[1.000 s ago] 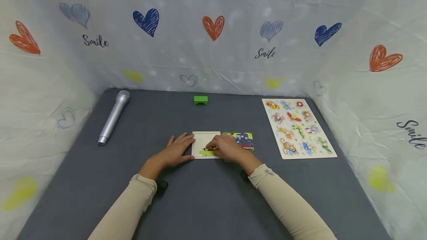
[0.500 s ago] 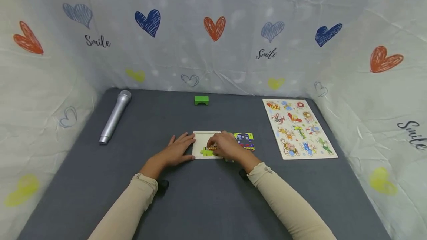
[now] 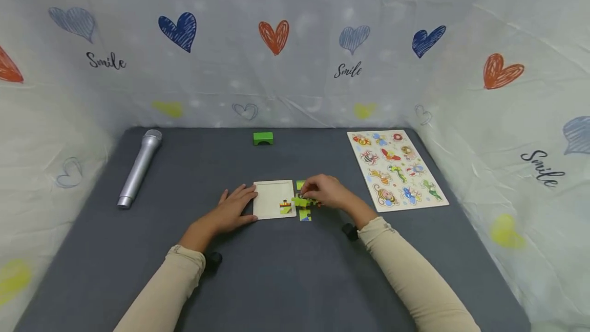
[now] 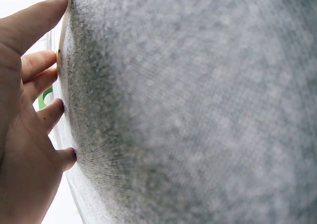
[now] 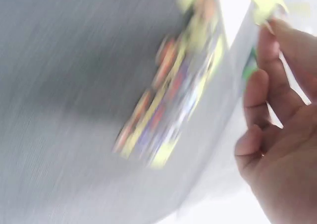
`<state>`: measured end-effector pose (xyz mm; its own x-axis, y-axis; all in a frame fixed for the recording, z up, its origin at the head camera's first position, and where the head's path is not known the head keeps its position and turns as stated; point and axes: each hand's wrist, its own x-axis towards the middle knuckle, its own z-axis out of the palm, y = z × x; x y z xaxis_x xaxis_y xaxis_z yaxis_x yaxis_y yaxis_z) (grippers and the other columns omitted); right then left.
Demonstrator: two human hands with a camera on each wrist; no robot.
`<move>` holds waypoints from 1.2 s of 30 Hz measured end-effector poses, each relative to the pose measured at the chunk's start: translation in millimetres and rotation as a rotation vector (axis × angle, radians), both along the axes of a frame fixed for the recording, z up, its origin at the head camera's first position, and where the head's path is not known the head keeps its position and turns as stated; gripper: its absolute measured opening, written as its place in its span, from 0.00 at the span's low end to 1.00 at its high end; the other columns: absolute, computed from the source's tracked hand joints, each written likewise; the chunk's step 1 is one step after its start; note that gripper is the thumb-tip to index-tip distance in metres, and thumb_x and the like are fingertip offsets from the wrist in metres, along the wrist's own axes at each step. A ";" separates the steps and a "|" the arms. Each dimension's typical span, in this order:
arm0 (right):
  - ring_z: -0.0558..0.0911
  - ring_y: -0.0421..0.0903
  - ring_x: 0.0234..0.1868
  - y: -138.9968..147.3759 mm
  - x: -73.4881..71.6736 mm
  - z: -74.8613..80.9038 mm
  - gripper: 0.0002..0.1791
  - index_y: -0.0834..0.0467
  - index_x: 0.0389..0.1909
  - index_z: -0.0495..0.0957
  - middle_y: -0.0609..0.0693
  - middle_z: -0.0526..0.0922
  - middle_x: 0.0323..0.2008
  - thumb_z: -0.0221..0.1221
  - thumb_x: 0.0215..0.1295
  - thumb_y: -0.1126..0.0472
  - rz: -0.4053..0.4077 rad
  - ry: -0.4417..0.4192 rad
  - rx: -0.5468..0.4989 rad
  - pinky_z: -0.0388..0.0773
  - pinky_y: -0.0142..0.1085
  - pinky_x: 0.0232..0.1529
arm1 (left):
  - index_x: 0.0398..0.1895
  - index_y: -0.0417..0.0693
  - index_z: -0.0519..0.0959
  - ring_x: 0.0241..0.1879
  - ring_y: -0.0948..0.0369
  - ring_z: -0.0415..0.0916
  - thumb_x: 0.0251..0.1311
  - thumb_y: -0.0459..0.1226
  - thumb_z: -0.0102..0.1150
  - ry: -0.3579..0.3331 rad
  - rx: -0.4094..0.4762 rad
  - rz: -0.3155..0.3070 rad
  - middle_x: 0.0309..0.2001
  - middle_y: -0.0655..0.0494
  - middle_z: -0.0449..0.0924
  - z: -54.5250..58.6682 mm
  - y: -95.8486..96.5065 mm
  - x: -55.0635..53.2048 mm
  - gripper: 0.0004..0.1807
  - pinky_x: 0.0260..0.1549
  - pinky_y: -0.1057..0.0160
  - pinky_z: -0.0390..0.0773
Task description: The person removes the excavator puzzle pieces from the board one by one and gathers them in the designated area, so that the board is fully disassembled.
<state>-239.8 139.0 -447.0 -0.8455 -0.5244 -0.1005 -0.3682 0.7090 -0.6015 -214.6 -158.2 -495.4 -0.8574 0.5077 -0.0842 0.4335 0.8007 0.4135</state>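
A pale wooden puzzle tray (image 3: 272,196) lies at the table's middle, with a small green, red and yellow puzzle piece (image 3: 286,208) at its lower right corner. My left hand (image 3: 230,212) rests at the tray's left edge, its fingers spread; in the left wrist view the fingertips (image 4: 58,105) touch table and edge. Just right of the tray, my right hand (image 3: 328,191) pinches a yellow-green puzzle piece (image 3: 300,202) between thumb and finger. That lifted piece (image 5: 266,3) is blurred in the right wrist view. Below it, joined-looking colourful puzzle pieces (image 5: 171,102) lie on the table, partly covered by the hand in the head view.
A silver microphone (image 3: 140,168) lies at the left. A green arched block (image 3: 263,139) stands at the back. A board with insect pictures (image 3: 396,170) lies at the right. White printed cloth (image 3: 309,96) encloses the table's back and sides.
My right hand has moved right, off the tray, bringing a yellow-green piece with it. Another piece now shows in the tray's corner. The left hand stays at the edge while the head view shifts.
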 end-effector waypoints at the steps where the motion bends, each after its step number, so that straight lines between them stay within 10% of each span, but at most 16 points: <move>1: 0.81 0.41 0.32 9.0 0.4 1.1 0.05 0.54 0.38 0.84 0.44 0.85 0.34 0.60 0.68 0.61 -0.006 -0.005 0.027 0.75 0.36 0.36 | 0.72 0.44 0.62 0.76 0.44 0.43 0.61 0.49 0.63 0.000 0.001 0.001 0.76 0.48 0.53 0.0 -0.2 0.0 0.39 0.66 0.30 0.39; 9: 0.80 0.41 0.31 44.2 4.8 -5.6 0.05 0.57 0.35 0.84 0.45 0.85 0.32 0.60 0.67 0.64 0.053 -0.102 0.075 0.74 0.33 0.33 | 0.72 0.43 0.62 0.76 0.45 0.43 0.61 0.49 0.63 -0.005 -0.002 0.006 0.76 0.48 0.53 1.3 -2.2 1.0 0.39 0.66 0.31 0.38; 19: 0.78 0.36 0.30 38.8 8.5 -7.5 0.05 0.53 0.35 0.85 0.41 0.86 0.32 0.61 0.66 0.60 0.010 -0.023 0.146 0.72 0.39 0.38 | 0.72 0.44 0.62 0.76 0.45 0.42 0.62 0.50 0.63 -0.021 -0.012 0.006 0.76 0.49 0.52 0.0 -2.7 1.1 0.39 0.66 0.30 0.38; 36: 0.71 0.39 0.24 -41.6 5.9 -22.0 0.13 0.57 0.49 0.84 0.48 0.85 0.35 0.57 0.67 0.66 0.145 0.177 0.144 0.67 0.33 0.28 | 0.72 0.44 0.62 0.76 0.45 0.43 0.63 0.50 0.61 -0.023 -0.002 -0.009 0.76 0.49 0.53 3.9 -0.9 3.8 0.38 0.66 0.30 0.40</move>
